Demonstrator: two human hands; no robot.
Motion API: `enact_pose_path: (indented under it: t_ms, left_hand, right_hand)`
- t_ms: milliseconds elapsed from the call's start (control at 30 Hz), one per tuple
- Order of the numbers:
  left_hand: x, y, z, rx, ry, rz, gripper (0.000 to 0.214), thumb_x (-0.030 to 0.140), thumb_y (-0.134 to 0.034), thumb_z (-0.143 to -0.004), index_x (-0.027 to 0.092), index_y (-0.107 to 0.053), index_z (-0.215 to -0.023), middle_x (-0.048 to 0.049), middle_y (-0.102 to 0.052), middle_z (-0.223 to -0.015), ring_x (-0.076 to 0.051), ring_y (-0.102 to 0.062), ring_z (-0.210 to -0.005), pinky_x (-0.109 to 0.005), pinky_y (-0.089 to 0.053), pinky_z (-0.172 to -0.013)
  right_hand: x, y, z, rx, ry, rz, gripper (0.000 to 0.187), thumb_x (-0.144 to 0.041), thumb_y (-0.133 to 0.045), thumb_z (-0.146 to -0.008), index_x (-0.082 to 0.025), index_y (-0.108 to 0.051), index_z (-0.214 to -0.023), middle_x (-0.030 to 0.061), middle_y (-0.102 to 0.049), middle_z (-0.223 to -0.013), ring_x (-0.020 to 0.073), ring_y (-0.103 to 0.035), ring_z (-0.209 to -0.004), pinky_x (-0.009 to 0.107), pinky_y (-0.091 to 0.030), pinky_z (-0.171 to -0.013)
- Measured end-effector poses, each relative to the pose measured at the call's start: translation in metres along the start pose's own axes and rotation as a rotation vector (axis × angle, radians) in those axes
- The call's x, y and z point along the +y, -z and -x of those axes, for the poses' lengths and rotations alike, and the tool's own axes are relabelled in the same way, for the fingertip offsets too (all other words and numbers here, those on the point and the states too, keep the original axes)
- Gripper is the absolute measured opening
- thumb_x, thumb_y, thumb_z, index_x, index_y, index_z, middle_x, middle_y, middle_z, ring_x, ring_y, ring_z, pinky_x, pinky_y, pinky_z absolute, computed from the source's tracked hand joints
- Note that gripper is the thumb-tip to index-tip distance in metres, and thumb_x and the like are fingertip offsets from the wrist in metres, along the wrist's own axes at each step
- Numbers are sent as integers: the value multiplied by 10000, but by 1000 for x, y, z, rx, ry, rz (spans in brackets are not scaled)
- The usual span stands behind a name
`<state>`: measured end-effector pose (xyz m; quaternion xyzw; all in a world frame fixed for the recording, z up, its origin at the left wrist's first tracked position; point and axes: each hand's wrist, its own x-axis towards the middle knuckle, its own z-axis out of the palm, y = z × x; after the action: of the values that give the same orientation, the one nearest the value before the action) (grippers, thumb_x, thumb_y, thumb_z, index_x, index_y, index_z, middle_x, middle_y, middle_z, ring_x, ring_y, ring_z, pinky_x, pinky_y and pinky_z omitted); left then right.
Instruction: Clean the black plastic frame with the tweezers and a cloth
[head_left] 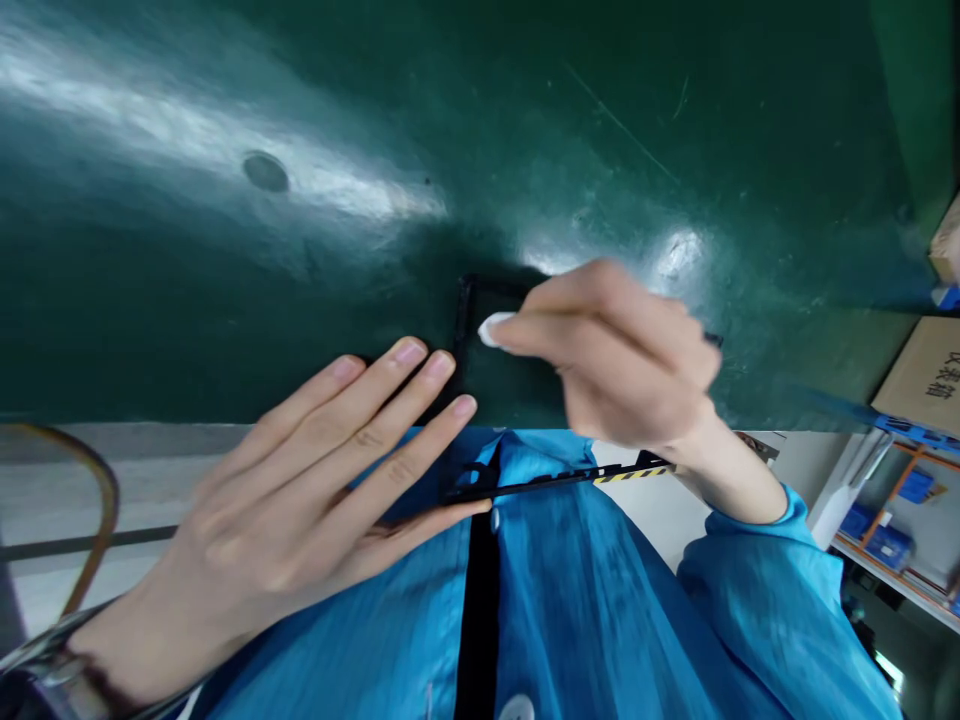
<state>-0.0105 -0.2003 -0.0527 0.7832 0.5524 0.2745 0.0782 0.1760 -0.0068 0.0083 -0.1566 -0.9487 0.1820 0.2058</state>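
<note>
A thin black rectangular frame [466, 330] hangs over the edge of the green table [225, 280], above my blue coat. My left hand [300, 500] holds it at its left side, fingers stretched along the top and the thumb under its near edge. My right hand [615, 350] is closed in a pinch on a small white piece [493, 328], pressed against the frame's upper left part. A yellow-and-black striped strip [634, 473] shows on the frame's near edge, under my right wrist.
Cardboard boxes [926, 375] stand at the right, beside a white shelf with blue items [877, 520]. A brown cable [101, 500] loops at the left. A metal band [37, 660] sits on my left wrist.
</note>
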Motion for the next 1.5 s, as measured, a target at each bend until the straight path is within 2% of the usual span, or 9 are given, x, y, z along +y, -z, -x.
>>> enact_pose_path:
  t_ms: [67,167,300,400,533,667,933,1167,1500]
  left_hand:
    - [0,0,0,-2,12,-2,691,375,-767,-937,79,-550,-1523,-150,-470,-1720,-318,-457,-1624,-473,-378,-1415]
    - [0,1,0,-18,29,-3,760,403,-796,-910,128,-520,-1563,-117,-485,-1715,-315,-504,-1592,-465,-411,-1400]
    - [-5,11,-3,-74,92,75,831,469,-768,-912,222,-437,-1634,-80,-531,-1679,-328,-569,-1543,-529,-467,-1364]
    - [-14,23,-11,-106,99,151,739,360,-658,-926,254,-457,-1628,-83,-553,-1664,-361,-568,-1542,-600,-449,-1355]
    - [-20,33,-29,-14,104,-5,625,269,-730,-883,274,-618,-1498,-106,-806,-1244,-336,-752,-1193,-523,-617,-1033]
    - [-18,23,-44,34,122,-185,555,162,-857,-824,254,-705,-1350,-71,-793,-1037,-230,-683,-864,-388,-546,-766]
    - [-16,10,-64,28,101,-267,474,65,-793,-854,236,-721,-1291,-59,-792,-1047,-207,-671,-870,-357,-576,-804]
    - [-14,0,-57,110,109,-323,618,98,-791,-873,280,-663,-1450,-55,-769,-944,-186,-618,-754,-346,-542,-702]
    - [-9,8,-61,30,164,-361,612,169,-807,-883,291,-642,-1459,-40,-805,-976,-213,-665,-765,-395,-558,-716]
  right_hand:
    - [4,9,-6,57,-94,25,302,-244,-456,-1108,-239,-758,-1087,-36,-732,-1027,75,-663,-915,209,-539,-818]
    - [13,11,-17,-116,-164,59,447,-220,-341,-1108,-207,-689,-1388,1,-689,-1082,84,-609,-953,229,-468,-773]
    - [25,-4,-25,-352,-28,175,490,-163,-284,-1068,-211,-719,-1286,17,-657,-1208,63,-541,-874,245,-303,-602]
    - [27,-13,-22,-395,6,235,430,-178,-296,-1087,-220,-663,-1306,14,-626,-1219,63,-543,-840,274,-184,-577]
    - [20,-22,-13,-407,-64,218,368,-167,-298,-1109,-208,-632,-1259,45,-601,-1201,99,-574,-900,304,-179,-627]
    - [14,-26,-11,-410,-142,188,346,-154,-300,-1109,-210,-614,-1242,45,-602,-1270,94,-577,-894,315,-156,-634]
    - [21,-13,-16,-424,-271,136,310,-126,-378,-1071,-196,-605,-1271,55,-626,-1268,97,-530,-786,308,-181,-628]
    - [17,-17,-12,-398,-305,141,321,-105,-395,-1059,-198,-617,-1271,57,-622,-1293,118,-597,-867,291,-211,-631]
    - [15,-19,-12,-390,-300,186,349,-65,-352,-1049,-208,-595,-1255,39,-631,-1273,123,-630,-859,317,-184,-599]
